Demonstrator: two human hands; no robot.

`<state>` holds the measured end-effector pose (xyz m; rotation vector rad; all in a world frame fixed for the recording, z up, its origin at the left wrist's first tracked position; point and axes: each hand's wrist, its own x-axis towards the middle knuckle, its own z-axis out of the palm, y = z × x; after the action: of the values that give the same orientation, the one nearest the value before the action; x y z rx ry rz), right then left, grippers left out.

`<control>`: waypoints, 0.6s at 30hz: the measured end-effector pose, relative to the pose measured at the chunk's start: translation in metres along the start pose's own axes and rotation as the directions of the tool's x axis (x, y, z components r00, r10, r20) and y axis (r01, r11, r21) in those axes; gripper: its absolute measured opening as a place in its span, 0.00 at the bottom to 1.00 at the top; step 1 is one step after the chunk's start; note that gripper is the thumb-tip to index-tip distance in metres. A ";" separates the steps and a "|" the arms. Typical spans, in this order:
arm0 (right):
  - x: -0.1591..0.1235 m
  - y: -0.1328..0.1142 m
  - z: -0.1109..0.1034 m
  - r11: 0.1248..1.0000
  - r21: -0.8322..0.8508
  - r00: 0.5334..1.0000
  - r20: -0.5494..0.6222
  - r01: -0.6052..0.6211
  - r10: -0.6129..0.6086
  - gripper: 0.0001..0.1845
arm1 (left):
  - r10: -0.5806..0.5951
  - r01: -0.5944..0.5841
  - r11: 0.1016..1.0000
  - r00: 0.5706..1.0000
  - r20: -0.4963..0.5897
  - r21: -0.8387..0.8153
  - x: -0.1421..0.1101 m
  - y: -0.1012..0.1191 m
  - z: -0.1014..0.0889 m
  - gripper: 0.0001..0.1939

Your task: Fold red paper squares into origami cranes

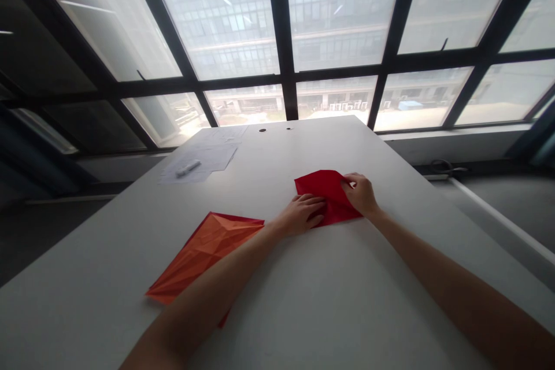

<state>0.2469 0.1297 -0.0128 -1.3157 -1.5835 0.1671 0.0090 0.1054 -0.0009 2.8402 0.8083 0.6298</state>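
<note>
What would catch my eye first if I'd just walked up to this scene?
Probably the bright red paper near the middle of the white table, with the left hand flat on it and the right hand pinching its right side. Next, the creased orange paper to its left, partly behind the left forearm. Beyond the table, big dark-framed windows look out on a pale building.

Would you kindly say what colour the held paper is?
The held paper is red, best seen in the head view.

A white table (347,289) bears red paper (327,186), creased orange paper (203,245) and white sheets (221,157).
</note>
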 end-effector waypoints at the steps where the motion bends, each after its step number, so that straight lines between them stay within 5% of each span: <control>1: -0.002 -0.006 0.000 0.998 0.004 0.997 0.013 0.070 -0.070 0.12 | -0.005 0.005 1.000 1.000 -0.006 -0.014 0.000 -0.001 0.002 0.20; 5: -0.017 -0.030 0.004 0.970 -0.023 0.956 0.175 0.241 -0.234 0.18 | -0.196 0.170 0.977 0.957 -0.213 -0.132 0.003 -0.014 0.010 0.14; 6: -0.021 -0.034 0.004 0.963 -0.032 0.944 0.211 0.267 -0.255 0.19 | -0.307 0.261 0.949 0.893 -0.329 -0.177 0.004 -0.019 0.011 0.12; 7: -0.024 -0.038 0.005 0.954 -0.034 0.927 0.251 0.297 -0.279 0.20 | -0.421 0.351 0.907 0.785 -0.453 -0.235 0.005 -0.025 0.011 0.10; 9: -0.029 -0.044 0.004 0.934 -0.016 0.879 0.345 0.357 -0.330 0.18 | -0.584 0.453 0.806 0.505 -0.635 -0.380 0.005 -0.036 0.009 0.10; 10: -0.031 -0.046 0.003 0.925 0.004 0.850 0.394 0.380 -0.350 0.16 | -0.624 0.465 0.770 0.405 -0.668 -0.438 0.004 -0.041 0.008 0.10; 11: -0.033 -0.047 0.003 0.920 0.025 0.822 0.440 0.392 -0.362 0.14 | -0.640 0.465 0.754 0.364 -0.677 -0.463 0.003 -0.044 0.006 0.11; 12: -0.034 -0.048 0.003 0.919 0.045 0.799 0.477 0.393 -0.365 0.11 | -0.632 0.462 0.762 0.382 -0.674 -0.453 0.003 -0.046 0.004 0.12; 13: -0.035 -0.049 0.003 0.922 0.064 0.784 0.505 0.383 -0.360 0.10 | -0.603 0.452 0.790 0.447 -0.660 -0.416 0.002 -0.045 0.003 0.12; 16: -0.035 -0.047 0.006 0.944 0.104 0.785 0.532 0.312 -0.318 0.17 | -0.426 0.352 0.905 0.737 -0.525 -0.241 0.002 -0.036 0.003 0.16; 18: -0.034 -0.043 0.009 0.958 0.117 0.801 0.528 0.262 -0.283 0.20 | -0.311 0.275 0.950 0.879 -0.363 -0.147 0.003 -0.027 0.005 0.18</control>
<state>0.2079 0.0899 -0.0092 -1.0372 -2.2213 0.4170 0.0003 0.1297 -0.0106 2.4660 1.2042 1.1567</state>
